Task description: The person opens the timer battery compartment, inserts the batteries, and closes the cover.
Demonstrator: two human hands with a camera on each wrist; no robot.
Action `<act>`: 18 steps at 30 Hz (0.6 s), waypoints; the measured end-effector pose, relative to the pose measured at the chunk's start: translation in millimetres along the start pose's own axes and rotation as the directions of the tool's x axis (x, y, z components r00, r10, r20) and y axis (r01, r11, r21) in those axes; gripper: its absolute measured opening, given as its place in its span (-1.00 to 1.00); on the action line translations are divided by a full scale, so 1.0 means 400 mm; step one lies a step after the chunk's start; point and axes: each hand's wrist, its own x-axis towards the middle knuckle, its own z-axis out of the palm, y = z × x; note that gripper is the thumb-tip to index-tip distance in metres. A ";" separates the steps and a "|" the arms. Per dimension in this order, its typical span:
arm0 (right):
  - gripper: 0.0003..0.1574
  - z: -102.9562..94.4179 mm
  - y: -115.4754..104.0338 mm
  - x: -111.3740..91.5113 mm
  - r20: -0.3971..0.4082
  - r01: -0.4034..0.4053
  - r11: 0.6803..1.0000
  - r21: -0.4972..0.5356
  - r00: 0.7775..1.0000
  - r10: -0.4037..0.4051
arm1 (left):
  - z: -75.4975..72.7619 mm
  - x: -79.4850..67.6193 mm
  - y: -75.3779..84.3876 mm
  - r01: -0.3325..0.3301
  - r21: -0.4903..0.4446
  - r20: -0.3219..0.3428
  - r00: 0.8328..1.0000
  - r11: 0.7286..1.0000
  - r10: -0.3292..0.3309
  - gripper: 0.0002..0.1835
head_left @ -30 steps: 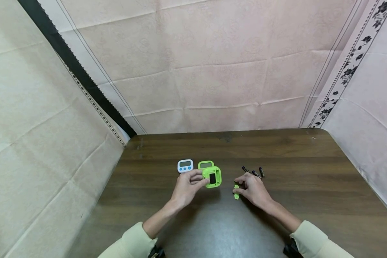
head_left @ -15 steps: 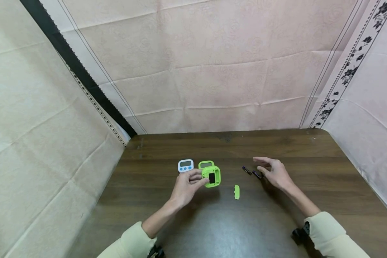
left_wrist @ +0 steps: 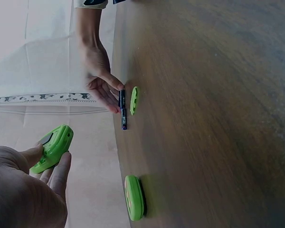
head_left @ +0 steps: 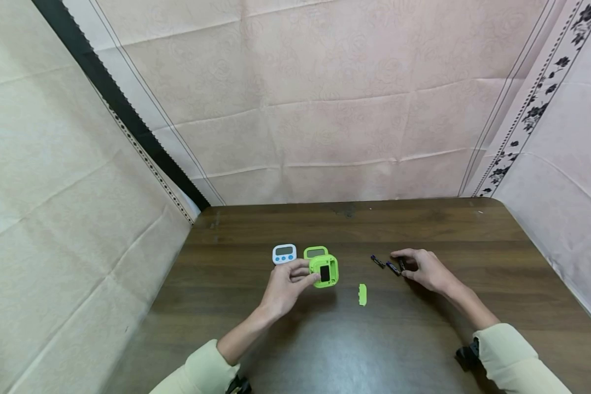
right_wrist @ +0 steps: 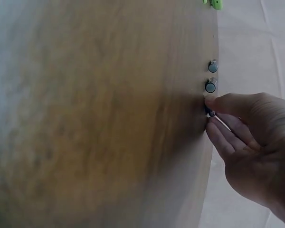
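The left hand (head_left: 287, 280) grips a green device (head_left: 325, 271) above the counter (head_left: 325, 339), thumb on its edge. At three o'clock from it, the right hand (head_left: 425, 270), narrowly parted, pinches a dark battery (head_left: 401, 265) between thumb and fingers; a green strip (head_left: 362, 294) lies at four o'clock.

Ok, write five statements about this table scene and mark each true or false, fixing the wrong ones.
1. The left hand holds a green timer. True.
2. The right hand has a thumb and finger on either side of a dark battery. True.
3. That is the only battery visible. False: two more batteries lie near it.
4. A second green timer and a white timer lie side by side on the table. True.
5. Only timers and batteries lie on the table. False: a loose green strip does too.
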 end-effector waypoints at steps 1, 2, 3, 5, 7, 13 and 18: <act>-0.41 0.001 0.001 0.000 -0.008 0.010 1.000 -0.007 1.000 -0.010 | 0.000 0.000 -0.001 0.001 0.001 0.001 1.000 1.000 -0.001 -0.66; -0.44 0.002 0.002 0.000 -0.017 0.018 1.000 -0.012 1.000 -0.018 | 0.000 0.001 -0.001 0.002 0.002 0.001 1.000 1.000 -0.002 -0.66; -0.47 0.003 0.003 0.000 -0.027 0.025 1.000 -0.013 0.999 -0.025 | 0.000 0.001 -0.001 0.003 0.002 0.001 1.000 1.000 -0.003 -0.66; -0.58 0.002 0.004 0.001 -0.049 0.033 0.999 -0.013 0.998 -0.034 | 0.000 0.002 -0.001 0.007 0.012 -0.003 1.000 1.000 -0.007 -0.66; -0.70 0.001 0.005 0.003 -0.078 0.026 1.000 -0.009 0.997 -0.027 | 0.000 0.002 -0.001 0.008 0.012 -0.005 1.000 1.000 -0.008 -0.66; -0.80 -0.004 -0.002 0.007 -0.142 -0.036 0.994 0.098 0.989 0.050 | 0.002 0.005 0.000 0.005 -0.003 -0.002 1.000 1.000 -0.005 -0.66; -0.66 -0.003 -0.034 0.021 -0.120 -0.099 0.929 0.358 0.981 0.151 | 0.006 0.005 0.001 -0.010 -0.015 -0.002 1.000 1.000 0.010 -0.66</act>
